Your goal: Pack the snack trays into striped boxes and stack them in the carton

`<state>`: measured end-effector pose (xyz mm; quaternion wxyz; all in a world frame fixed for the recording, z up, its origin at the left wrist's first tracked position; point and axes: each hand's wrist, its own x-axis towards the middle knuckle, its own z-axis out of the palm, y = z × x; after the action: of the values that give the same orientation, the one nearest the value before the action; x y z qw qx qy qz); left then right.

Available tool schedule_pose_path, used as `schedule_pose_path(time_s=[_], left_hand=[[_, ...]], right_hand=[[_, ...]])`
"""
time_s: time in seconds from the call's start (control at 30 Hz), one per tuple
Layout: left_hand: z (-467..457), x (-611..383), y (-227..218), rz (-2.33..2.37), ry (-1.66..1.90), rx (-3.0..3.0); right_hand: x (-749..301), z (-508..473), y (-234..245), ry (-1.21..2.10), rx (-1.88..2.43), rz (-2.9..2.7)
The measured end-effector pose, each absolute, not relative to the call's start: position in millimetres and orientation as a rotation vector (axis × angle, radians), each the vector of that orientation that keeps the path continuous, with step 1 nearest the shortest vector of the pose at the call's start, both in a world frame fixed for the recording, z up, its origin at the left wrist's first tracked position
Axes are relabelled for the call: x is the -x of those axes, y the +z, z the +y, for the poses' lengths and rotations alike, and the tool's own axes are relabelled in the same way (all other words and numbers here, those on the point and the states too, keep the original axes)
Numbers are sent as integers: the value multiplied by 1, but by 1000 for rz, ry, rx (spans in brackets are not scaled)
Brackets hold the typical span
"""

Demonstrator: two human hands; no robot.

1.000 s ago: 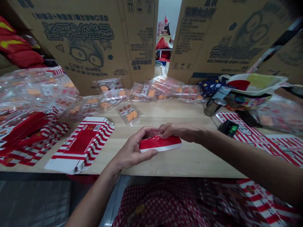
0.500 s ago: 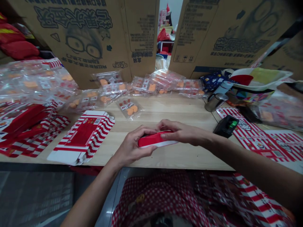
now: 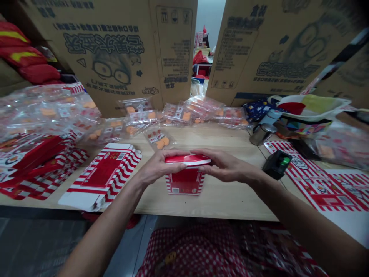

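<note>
A red and white striped cardboard box (image 3: 184,180) stands upright on the wooden table in front of me, its barcode side facing me. My left hand (image 3: 155,166) grips the left end of its red top, fingers behind and thumb along the front. On the right end, my right hand (image 3: 223,165) is closed in the same way, with its thumb near the front edge. White board shows along the front rim of the top. Behind the box lies a clear packet (image 3: 158,139) with orange pieces inside. Flattened striped boxes (image 3: 105,163) lie in a stack to the left.
More clear packets (image 3: 201,107) line the back below large brown cartons (image 3: 173,50), and a heap of packets (image 3: 46,111) fills the far left. At right are a black tape dispenser (image 3: 276,164), a metal cup (image 3: 263,134) and flat striped sheets (image 3: 319,181).
The box has turned from lying between my hands to standing upright on the table. My right hand has moved to its right end. The view has tilted slightly upward.
</note>
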<state>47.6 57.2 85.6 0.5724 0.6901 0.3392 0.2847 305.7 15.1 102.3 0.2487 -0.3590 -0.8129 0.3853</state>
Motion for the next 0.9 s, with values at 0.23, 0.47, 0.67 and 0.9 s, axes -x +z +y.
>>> schedule_pose_path(time_s=[0.23, 0.47, 0.67, 0.9], left_hand=[[44, -44, 89, 764, 582, -1635], [41, -50, 77, 829, 706, -1510], [35, -63, 49, 822, 1248, -1539], [31, -76, 27, 1017, 1480, -1627]], right_hand=[[-289, 3, 101, 632, 1132, -2324], [-282, -2, 81, 632, 1130, -2051], [-292, 7, 62, 442, 911, -2170], [-299, 9, 80, 876, 1104, -2025]])
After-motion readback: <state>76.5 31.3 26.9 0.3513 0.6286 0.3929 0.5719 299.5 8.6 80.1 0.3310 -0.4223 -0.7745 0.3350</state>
